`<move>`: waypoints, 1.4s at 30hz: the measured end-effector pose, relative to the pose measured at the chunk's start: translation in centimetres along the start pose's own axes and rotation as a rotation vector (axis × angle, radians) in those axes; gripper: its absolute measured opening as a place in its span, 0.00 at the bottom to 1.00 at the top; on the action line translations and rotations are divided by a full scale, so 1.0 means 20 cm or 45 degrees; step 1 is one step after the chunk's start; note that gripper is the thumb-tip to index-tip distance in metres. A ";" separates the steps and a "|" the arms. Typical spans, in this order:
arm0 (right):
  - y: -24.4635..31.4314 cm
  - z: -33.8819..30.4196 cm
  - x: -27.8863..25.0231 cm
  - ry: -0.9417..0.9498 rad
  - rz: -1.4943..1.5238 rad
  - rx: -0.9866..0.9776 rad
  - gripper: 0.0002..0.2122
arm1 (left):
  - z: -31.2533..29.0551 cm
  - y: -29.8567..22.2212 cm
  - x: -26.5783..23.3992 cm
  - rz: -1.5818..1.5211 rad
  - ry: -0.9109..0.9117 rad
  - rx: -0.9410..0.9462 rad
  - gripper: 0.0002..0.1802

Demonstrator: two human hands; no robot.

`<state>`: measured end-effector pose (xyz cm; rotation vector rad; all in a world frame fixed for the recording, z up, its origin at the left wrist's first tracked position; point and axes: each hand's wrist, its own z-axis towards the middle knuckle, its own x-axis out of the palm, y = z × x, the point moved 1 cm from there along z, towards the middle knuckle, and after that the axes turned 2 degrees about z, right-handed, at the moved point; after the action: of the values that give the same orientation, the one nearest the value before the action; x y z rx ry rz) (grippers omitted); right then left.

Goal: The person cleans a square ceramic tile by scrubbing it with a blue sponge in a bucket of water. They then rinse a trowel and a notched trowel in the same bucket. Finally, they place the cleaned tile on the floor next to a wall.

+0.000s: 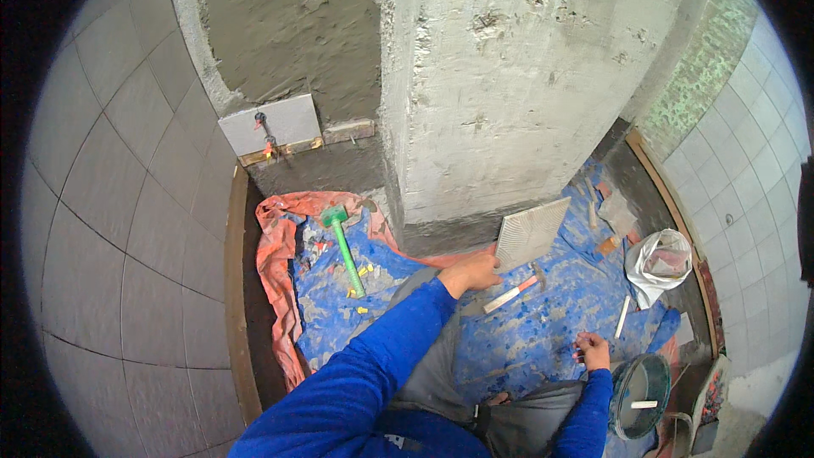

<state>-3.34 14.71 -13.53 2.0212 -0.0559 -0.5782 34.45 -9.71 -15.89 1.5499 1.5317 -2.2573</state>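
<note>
A light tile (532, 233) with a ribbed back leans at the foot of the plastered column. My left hand (475, 274) reaches across and grips its lower left corner. Close below that hand, a hammer (512, 294) with a white and red handle lies on the blue sheet. My right hand (592, 349) is held over the sheet at the right, fingers curled together; whatever is in them is too small to make out. To the left rests a green mallet (343, 250), its head pointing away from me, with small yellow pieces (363, 271) nearby.
A dirty blue sheet (543, 331) with an orange edge (275, 246) covers the floor. On the right are a white sack (644, 276), a white stick (622, 316) and a dark bucket (616, 403). A pale tile (292, 121) with red-tipped fittings sits on the left wall under wet mortar (288, 25).
</note>
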 end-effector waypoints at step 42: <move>0.03 -0.02 0.00 -0.015 -0.040 0.006 0.14 | -0.03 -0.03 -0.03 0.075 -0.110 0.036 0.23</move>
<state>-2.99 14.72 -12.87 2.0265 -0.0323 -0.6103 34.88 -9.16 -15.03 1.4632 1.4199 -2.2909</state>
